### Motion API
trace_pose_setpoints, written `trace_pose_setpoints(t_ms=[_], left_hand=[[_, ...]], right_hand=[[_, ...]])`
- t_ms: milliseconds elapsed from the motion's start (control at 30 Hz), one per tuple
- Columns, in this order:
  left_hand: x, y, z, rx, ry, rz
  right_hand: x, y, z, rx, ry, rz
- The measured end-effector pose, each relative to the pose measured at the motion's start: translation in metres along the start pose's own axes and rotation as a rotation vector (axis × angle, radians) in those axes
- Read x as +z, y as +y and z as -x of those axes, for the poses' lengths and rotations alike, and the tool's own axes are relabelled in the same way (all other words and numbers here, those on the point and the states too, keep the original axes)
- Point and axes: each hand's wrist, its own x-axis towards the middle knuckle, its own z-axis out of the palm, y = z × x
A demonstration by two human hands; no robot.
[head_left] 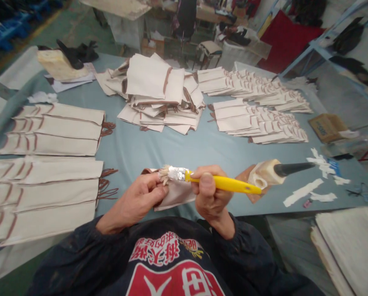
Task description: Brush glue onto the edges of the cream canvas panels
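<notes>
My right hand (213, 193) is closed round the yellow handle of a paintbrush (230, 184), its glue-whitened bristles pointing left. The bristles touch the edge of a cream fabric piece (178, 193) with brown trim, close to my left fingertips. My left hand (139, 199) pinches the upper left edge of that piece, which lies on the table before me. Part of the piece is hidden under both hands. Right of my right hand stands a whitish plastic container (266, 174) with a dark-handled tool (295, 168) resting in it, on a brown piece of board.
On the blue-green table (190, 148), rows of cream pieces (57, 139) lie left. A loose pile (154, 78) sits at the back, with overlapping rows (258, 119) at back right. White scraps (304, 192) and a cardboard box (327, 127) are on the right.
</notes>
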Motion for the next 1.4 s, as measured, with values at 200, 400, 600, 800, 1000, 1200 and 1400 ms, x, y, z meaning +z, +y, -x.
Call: trace_pose_setpoints(t_ms=[200,400,600,800,1000,1200,1400], left_hand=[[0.007,0.0,0.002,-0.023,0.022,0.128],[0.002,-0.001,0.0,-0.048,0.033,0.117],[0.02,-0.001,-0.009,0.244,0.269,-0.456],[0.02,-0.009,-0.01,0.241,0.392,-0.526],[0.023,-0.013,-0.012,0.332,0.379,-0.574],[0.015,-0.025,-0.016,0.525,0.436,-0.747],[0.005,-0.036,-0.017,0.765,0.377,-0.893]], right_hand=[[0.002,-0.004,-0.02,-0.143,0.153,0.052],[-0.023,-0.035,-0.012,-0.419,0.023,0.146],[0.003,-0.025,-0.004,-0.581,-0.204,0.32],[0.0,-0.018,0.002,-0.158,0.212,0.202],[0.005,-0.018,0.011,-0.249,0.053,0.273],[0.012,-0.025,-0.006,-0.124,0.276,0.102],[0.001,-0.039,-0.01,-0.117,0.297,0.067]])
